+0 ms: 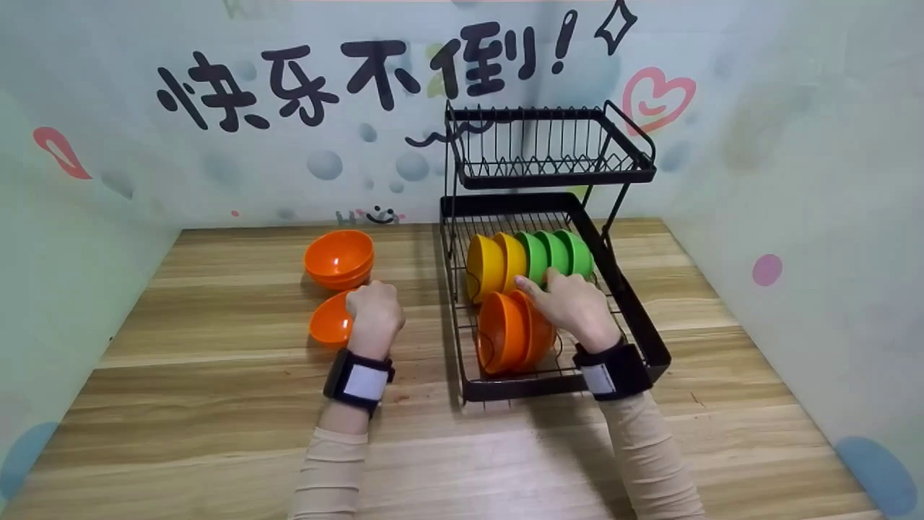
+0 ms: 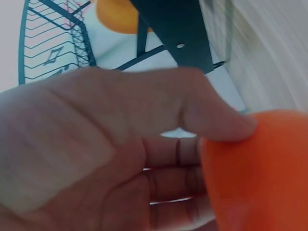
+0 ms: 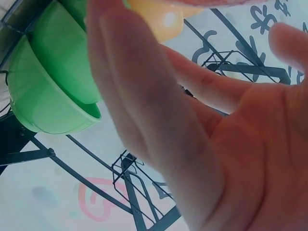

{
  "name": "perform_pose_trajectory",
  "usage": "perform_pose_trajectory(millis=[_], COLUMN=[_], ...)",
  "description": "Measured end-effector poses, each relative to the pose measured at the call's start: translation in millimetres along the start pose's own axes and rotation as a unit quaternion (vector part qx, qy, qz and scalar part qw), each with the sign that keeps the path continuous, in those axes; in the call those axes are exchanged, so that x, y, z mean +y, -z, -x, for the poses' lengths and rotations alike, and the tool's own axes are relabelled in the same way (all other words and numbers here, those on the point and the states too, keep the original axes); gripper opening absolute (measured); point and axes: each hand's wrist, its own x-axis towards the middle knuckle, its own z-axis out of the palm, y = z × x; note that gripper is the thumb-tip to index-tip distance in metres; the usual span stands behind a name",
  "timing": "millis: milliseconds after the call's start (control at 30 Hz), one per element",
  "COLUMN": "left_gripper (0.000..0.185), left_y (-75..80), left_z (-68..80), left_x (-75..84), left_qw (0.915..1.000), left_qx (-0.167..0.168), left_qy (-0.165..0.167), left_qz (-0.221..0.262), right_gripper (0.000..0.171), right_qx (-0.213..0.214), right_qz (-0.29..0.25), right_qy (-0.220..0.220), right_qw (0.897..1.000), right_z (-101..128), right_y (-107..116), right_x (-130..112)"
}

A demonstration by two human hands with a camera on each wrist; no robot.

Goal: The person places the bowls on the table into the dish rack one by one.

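left hand (image 1: 373, 312) gripping orange bowl (image 1: 331, 320), right hand (image 1: 570, 303) spread

A rack (image 1: 635, 318) stood right of centre on the table (image 1: 216, 404), bowls (image 1: 530, 256) on edge inside its lower tier. Stacked bowls (image 1: 339, 258) sat left of it, a single bowl (image 1: 330, 321) below them.

Staged kitchen-type setup, prob. a mock booth, not a real home: wooden tabletop (image 1: 216, 404) w/ a black two-tier dish rack (image 1: 556, 217) at its back right. Behind the rack and to both sides, printed wall panels (image 1: 108, 144) w/ cartoon lettering, hearts, bubbles. Plastic bowls (image 1: 530, 256) stand in the rack's lower tier.
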Motion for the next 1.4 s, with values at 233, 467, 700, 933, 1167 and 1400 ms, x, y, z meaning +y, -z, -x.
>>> perform_pose_trajectory(millis=[233, 467, 700, 933, 1167, 1400], left_gripper=[0.022, 0.014, 0.011, 0.018, 0.018, 0.016], left_y=[8.5, 12.1, 12.9, 11.7, 10.7, 10.1], left_z=[10.2, 14.5, 15.6, 15.8, 18.3, 21.2], left_x=[8.7, 16.8, 22.0, 28.2, 38.9, 48.3], left_qw=[0.9981, 0.9856, 0.9573, 0.9018, 0.8508, 0.8118], left_qx=[0.042, 0.128, 0.212, 0.293, 0.347, 0.382], left_qy=[-0.046, -0.110, -0.196, -0.318, -0.394, -0.442], left_qz=[-0.001, -0.004, -0.005, 0.001, -0.021, -0.018], right_gripper=[0.068, 0.070, 0.067, 0.058, 0.060, 0.060], right_qx=[0.024, 0.072, 0.087, 0.114, 0.096, 0.049], right_qz=[-0.049, -0.100, -0.158, -0.217, -0.321, -0.364], right_qy=[-0.005, 0.011, 0.031, 0.059, 0.072, 0.085], right_qw=[0.999, 0.992, 0.983, 0.968, 0.939, 0.926], right_z=[-3.3, -6.4, -9.3, -8.7, -5.0, -6.0], right_y=[0.2, 1.6, 3.3, 6.1, 10.1, 10.7], right_x=[0.1, -0.2, 0.5, 0.2, -0.4, -0.8])
